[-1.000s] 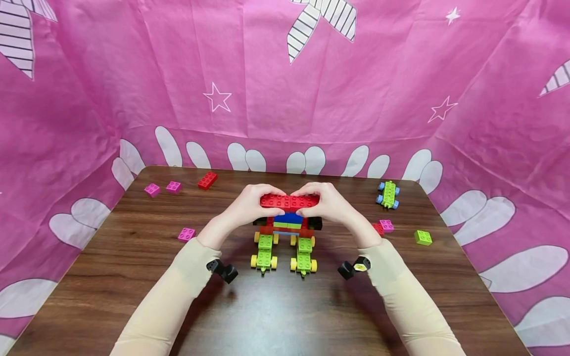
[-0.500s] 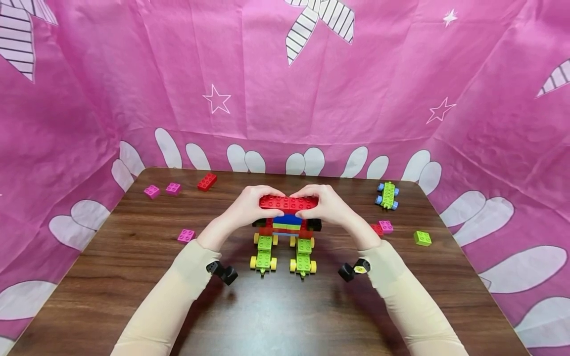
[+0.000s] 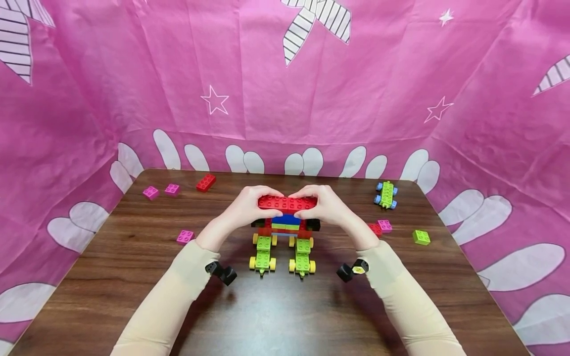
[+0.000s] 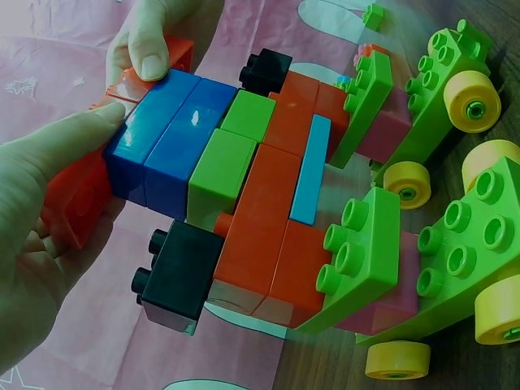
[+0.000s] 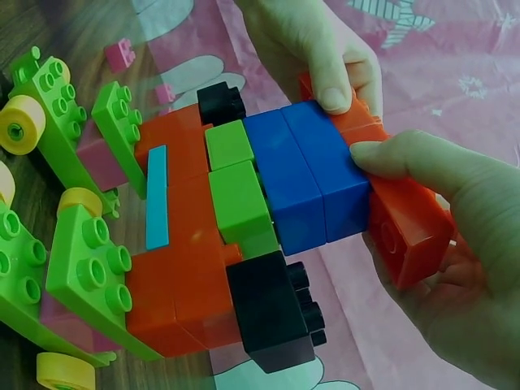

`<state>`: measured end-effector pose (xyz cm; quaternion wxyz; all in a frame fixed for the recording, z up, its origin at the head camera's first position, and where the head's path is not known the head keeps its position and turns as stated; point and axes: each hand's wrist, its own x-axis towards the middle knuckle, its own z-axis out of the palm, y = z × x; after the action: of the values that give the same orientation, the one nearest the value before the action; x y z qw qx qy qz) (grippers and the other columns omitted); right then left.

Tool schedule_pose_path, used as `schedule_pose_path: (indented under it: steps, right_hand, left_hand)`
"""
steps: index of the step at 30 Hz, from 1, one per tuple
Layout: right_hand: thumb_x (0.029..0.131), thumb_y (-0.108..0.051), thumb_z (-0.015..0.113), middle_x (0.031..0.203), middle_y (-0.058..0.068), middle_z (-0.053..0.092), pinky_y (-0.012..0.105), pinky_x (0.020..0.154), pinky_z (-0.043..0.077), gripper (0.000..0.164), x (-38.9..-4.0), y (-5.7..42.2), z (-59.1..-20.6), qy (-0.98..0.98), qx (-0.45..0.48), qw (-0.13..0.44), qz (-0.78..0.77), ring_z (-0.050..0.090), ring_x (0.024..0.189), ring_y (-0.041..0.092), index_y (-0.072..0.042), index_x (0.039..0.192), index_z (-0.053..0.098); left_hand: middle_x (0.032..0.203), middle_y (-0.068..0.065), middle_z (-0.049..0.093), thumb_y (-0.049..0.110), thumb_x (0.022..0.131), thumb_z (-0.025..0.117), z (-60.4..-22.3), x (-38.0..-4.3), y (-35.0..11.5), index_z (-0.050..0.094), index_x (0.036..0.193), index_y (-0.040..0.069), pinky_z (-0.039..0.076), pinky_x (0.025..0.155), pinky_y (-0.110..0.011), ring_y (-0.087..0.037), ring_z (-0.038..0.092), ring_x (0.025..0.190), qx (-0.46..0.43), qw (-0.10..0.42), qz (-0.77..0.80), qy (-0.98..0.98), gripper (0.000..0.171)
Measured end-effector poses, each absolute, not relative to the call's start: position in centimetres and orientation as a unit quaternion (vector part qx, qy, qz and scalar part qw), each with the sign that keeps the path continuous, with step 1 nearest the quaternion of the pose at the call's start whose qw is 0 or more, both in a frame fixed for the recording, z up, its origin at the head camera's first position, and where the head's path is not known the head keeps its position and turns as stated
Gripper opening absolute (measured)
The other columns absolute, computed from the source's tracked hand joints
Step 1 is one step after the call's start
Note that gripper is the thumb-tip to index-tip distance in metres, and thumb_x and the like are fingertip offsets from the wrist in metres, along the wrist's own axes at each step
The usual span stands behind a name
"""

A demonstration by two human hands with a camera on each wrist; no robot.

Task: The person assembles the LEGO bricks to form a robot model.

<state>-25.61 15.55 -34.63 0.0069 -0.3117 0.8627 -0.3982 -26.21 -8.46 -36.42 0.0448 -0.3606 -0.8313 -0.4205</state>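
Note:
A tall figure of toy building bricks stands in the middle of the table, topped by two red bricks end to end. My left hand (image 3: 242, 206) pinches the left red brick (image 3: 272, 202), thumb on its near side and fingers behind. The right red brick (image 5: 410, 231) is gripped the same way by my right hand (image 3: 327, 203). Beneath them come blue bricks (image 4: 166, 134), green bricks (image 5: 237, 187), black side bricks (image 4: 183, 276) and a wider red layer (image 5: 191, 244). Two green wheeled bases (image 3: 262, 259) with yellow wheels carry the figure.
Pink bricks (image 3: 185, 237) and a red brick (image 3: 206, 183) lie on the left of the wooden table (image 3: 285, 316). To the right are a green brick (image 3: 421, 237), a pink brick (image 3: 385, 226) and a blue-wheeled green base (image 3: 386, 195). A pink curtain (image 3: 267, 74) surrounds the table's back and sides.
Both hands keep their hold on the red bricks, and the figure stands as before. Only the head view has shifted slightly.

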Motion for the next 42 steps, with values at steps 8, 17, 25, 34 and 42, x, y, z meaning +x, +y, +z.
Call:
schedule_pose_path:
  steps: [8,17,25,34,42]
  right_hand:
    - [0.074,-0.013,0.082,0.104,0.009,0.071,0.026,0.068,0.052,0.040,-25.58,15.56,-34.90,0.858,-0.292,0.013,-0.422,0.059,0.090,0.019,-0.007,0.113,0.072]
    - [0.074,-0.013,0.083,0.105,0.010,0.071,0.025,0.066,0.052,0.042,-25.50,15.85,-35.08,0.860,-0.289,0.007,-0.419,0.060,0.088,0.019,-0.007,0.114,0.072]
    - [0.074,-0.014,0.082,0.109,0.010,0.070,0.026,0.069,0.053,0.043,-25.44,15.85,-35.42,0.862,-0.279,0.004,-0.423,0.060,0.091,0.020,-0.007,0.115,0.071]
    - [0.073,-0.015,0.084,0.104,0.009,0.072,0.027,0.068,0.053,0.043,-25.27,15.78,-35.31,0.863,-0.261,0.007,-0.431,0.061,0.085,0.019,-0.007,0.113,0.071]
    - [0.074,-0.017,0.083,0.106,0.008,0.072,0.026,0.072,0.054,0.043,-25.29,15.89,-35.58,0.857,-0.268,-0.003,-0.441,0.064,0.088,0.017,-0.008,0.114,0.070]
  left_hand:
    - [0.108,-0.009,0.071,0.020,0.079,0.080,-36.61,-26.29,-8.50,0.070,0.111,0.006,0.055,0.081,-0.034,-0.020,0.065,0.093,-0.352,0.044,-0.430,-0.830,0.037]
    - [0.108,-0.008,0.071,0.021,0.079,0.081,-36.84,-26.27,-8.36,0.070,0.111,0.007,0.055,0.081,-0.033,-0.019,0.065,0.092,-0.355,0.043,-0.438,-0.825,0.037]
    - [0.109,-0.008,0.071,0.021,0.078,0.081,-36.95,-26.31,-8.52,0.070,0.111,0.007,0.055,0.081,-0.033,-0.019,0.064,0.093,-0.354,0.044,-0.438,-0.825,0.037]
    - [0.109,-0.008,0.071,0.020,0.078,0.081,-37.05,-26.35,-8.58,0.070,0.111,0.008,0.054,0.080,-0.033,-0.019,0.064,0.093,-0.362,0.055,-0.437,-0.821,0.038]
    - [0.110,-0.008,0.070,0.021,0.078,0.081,-37.20,-26.45,-8.66,0.069,0.113,0.008,0.055,0.080,-0.033,-0.019,0.064,0.093,-0.376,0.069,-0.423,-0.822,0.040]
